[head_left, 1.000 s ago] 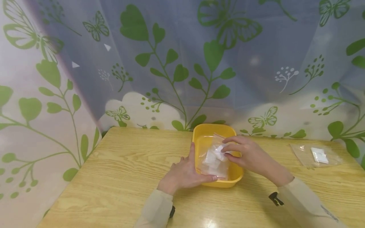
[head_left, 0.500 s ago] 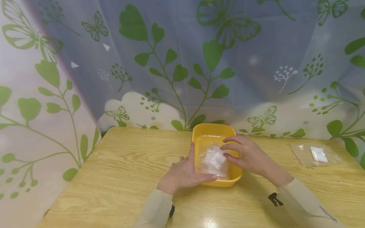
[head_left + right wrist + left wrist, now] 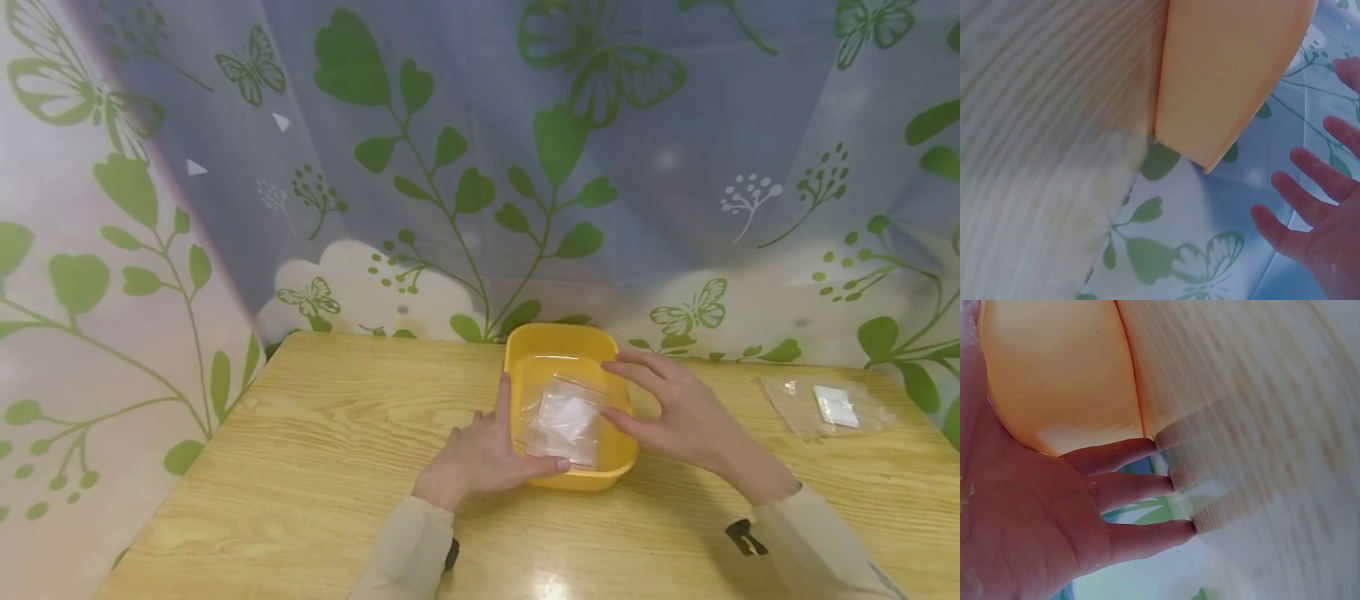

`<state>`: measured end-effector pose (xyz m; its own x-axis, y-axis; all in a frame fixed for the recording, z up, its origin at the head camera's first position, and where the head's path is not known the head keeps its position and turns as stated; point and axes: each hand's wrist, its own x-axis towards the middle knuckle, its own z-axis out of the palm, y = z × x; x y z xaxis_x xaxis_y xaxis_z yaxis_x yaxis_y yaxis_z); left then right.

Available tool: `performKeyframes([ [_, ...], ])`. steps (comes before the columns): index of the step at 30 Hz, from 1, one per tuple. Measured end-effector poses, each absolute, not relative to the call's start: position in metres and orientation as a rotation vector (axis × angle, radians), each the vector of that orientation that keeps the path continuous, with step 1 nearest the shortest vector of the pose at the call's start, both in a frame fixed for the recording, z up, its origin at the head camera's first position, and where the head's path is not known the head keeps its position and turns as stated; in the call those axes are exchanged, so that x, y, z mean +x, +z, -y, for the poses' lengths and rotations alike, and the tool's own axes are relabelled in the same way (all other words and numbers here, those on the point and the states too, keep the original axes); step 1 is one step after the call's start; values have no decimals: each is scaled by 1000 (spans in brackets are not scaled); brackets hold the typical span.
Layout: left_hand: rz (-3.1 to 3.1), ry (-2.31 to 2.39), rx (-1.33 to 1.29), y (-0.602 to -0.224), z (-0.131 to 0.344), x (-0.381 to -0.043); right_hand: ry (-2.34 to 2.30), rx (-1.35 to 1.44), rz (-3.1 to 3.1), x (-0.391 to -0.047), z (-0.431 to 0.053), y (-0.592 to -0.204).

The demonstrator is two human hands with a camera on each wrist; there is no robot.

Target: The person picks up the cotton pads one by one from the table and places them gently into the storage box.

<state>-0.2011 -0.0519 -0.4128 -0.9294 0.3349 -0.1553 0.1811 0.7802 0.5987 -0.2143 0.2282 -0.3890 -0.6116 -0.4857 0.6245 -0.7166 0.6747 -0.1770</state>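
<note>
A yellow plastic bin (image 3: 561,340) stands at the back middle of the table. Clear zip bags (image 3: 562,417) with white contents lie in it, toward the near end. My left hand (image 3: 483,454) steadies its near left corner, the thumb lying over the near rim and the index finger along the left side. In the left wrist view, straight fingers (image 3: 1141,540) reach down to the table beside the bin wall. Over the right rim hovers my right hand (image 3: 682,408), its fingers spread and holding nothing; the right wrist view shows those fingers (image 3: 1304,206) apart from the wall.
Another clear bag with a white block (image 3: 835,407) lies flat at the table's back right. Behind the wood-grain table (image 3: 360,400) hangs a printed curtain (image 3: 465,150) with leaves and butterflies, close to the bin's far end.
My right hand has let go of the bag, which now lies flatter in the bin. That hand has drawn back right with its fingers opened. My left hand stays put.
</note>
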Motion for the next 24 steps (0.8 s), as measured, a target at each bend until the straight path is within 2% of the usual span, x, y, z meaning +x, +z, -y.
performKeyframes([
  [6,-2709,868,386,-412,52,-201,559,849,2394,-210,-242,-391],
  [14,-2721,856,402,-410,52,-200,261,670,2521,-202,-261,-389],
  [24,-2722,851,410,-410,52,-199,108,544,2625,-195,-281,-394],
])
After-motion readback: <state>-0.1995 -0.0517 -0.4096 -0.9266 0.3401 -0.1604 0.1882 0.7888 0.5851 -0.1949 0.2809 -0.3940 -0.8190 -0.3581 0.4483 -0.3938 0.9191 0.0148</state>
